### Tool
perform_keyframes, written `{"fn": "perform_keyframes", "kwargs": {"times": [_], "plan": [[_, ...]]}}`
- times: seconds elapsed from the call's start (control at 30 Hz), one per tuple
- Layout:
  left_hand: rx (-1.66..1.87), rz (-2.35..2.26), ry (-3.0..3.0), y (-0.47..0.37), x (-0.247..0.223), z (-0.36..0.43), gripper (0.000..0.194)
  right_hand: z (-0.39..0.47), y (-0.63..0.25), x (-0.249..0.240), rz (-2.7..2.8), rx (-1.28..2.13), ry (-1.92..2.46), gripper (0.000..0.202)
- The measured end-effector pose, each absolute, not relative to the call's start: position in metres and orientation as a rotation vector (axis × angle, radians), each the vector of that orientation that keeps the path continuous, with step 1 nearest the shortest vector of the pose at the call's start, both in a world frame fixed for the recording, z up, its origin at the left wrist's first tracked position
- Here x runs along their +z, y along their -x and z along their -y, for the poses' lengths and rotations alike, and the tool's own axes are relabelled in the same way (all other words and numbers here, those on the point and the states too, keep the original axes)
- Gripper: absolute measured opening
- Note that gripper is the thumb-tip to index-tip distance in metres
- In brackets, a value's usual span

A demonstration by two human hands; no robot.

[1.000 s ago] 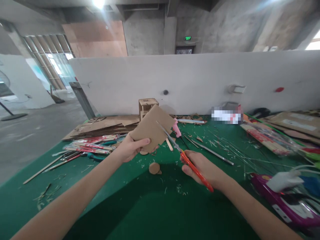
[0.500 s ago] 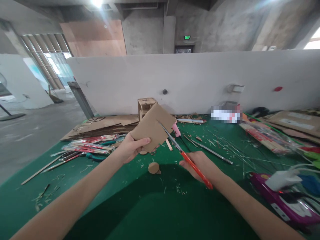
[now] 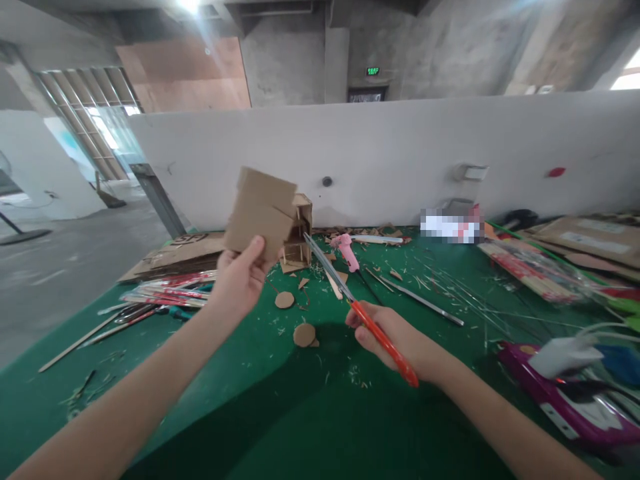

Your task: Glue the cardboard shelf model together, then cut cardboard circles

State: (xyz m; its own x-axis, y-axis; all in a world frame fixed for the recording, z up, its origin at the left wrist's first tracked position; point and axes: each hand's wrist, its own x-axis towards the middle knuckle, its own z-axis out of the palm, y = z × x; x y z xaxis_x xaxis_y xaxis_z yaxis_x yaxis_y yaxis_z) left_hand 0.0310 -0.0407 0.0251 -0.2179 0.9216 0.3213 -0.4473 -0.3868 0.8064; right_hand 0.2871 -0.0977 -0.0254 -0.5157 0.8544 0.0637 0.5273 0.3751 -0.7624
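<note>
My left hand pinches the lower edge of a brown cardboard piece, raised above the table. A slit runs into the cardboard from its right side. In my right hand is a pair of red-handled scissors, blades pointing up and left, apart from the cardboard. The blades look nearly closed. Below lie two cardboard discs, one near the middle and another farther back. Behind the cardboard stands a small cardboard structure, partly hidden.
A pink glue gun lies on the green table among scraps. Stacked cardboard and wrapped sticks sit at left. At right are a purple power strip, a metal rod and packaged materials.
My left hand has moved the cardboard up and left, off the scissors, and turned it. The slit now shows. My right hand has shifted slightly left with the scissors.
</note>
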Motion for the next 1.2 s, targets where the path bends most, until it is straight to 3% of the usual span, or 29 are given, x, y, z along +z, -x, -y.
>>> {"fn": "perform_keyframes", "kwargs": {"times": [0.33, 1.2], "plan": [[1.631, -0.854, -1.022, 0.001, 0.029, 0.025, 0.026, 0.089, -0.302, -0.019, 2.244, 0.822, 1.173, 0.046], [1.541, -0.91, -1.19, -0.002, 0.03, 0.03, 0.037, 0.081, -0.301, -0.02, 2.333, 0.718, 1.454, 0.047]]}}
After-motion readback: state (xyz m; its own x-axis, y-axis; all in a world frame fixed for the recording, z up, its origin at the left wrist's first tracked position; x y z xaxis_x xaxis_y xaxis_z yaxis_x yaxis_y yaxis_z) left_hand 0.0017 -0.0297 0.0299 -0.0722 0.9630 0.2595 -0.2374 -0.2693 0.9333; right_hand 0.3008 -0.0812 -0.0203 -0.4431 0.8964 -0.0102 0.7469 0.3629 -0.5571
